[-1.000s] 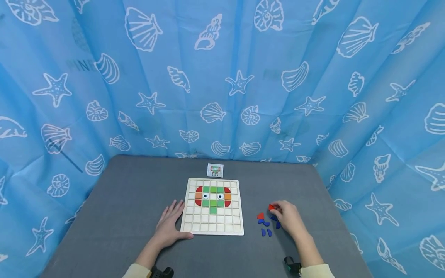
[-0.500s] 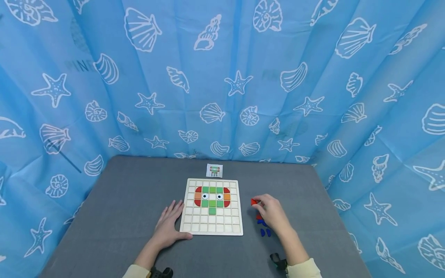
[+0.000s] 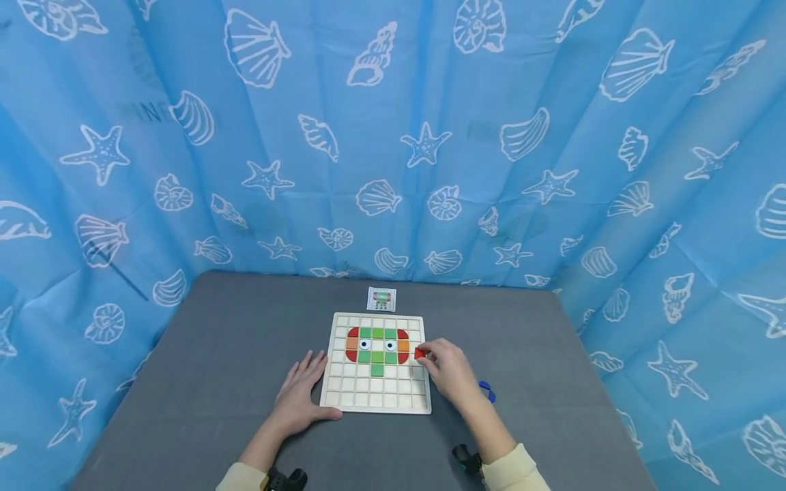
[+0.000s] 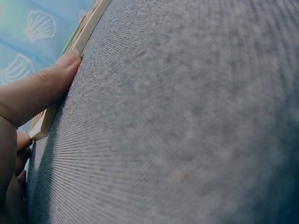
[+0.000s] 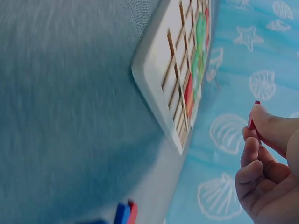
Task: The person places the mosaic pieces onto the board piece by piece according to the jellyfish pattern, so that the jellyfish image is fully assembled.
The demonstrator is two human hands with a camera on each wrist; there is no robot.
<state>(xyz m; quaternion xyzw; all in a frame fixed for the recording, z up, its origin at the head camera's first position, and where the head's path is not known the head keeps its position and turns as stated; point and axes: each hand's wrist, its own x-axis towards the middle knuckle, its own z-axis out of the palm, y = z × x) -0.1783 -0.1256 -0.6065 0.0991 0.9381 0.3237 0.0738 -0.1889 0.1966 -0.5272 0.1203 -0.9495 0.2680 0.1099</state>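
Observation:
A square wooden grid board lies on the table, bearing a face of green tiles, red rounded corner pieces, orange tiles and two eye tiles. Spread beside its near left corner, my left hand has its fingers along the left edge. Its thumb presses the near edge in the left wrist view. My right hand pinches a small red piece between thumb and fingertips, over the board's right edge. In the right wrist view, that red piece shows thinly at the fingertips.
Blue curved pieces lie right of the board, partly behind my right forearm. Low in the right wrist view are a blue piece and a red piece. A small pattern card lies beyond the board; a blue shell-print curtain hangs behind the table.
My right hand has carried the red piece leftward from the loose pieces to the board's right edge. My left hand stays at the board's near left corner.

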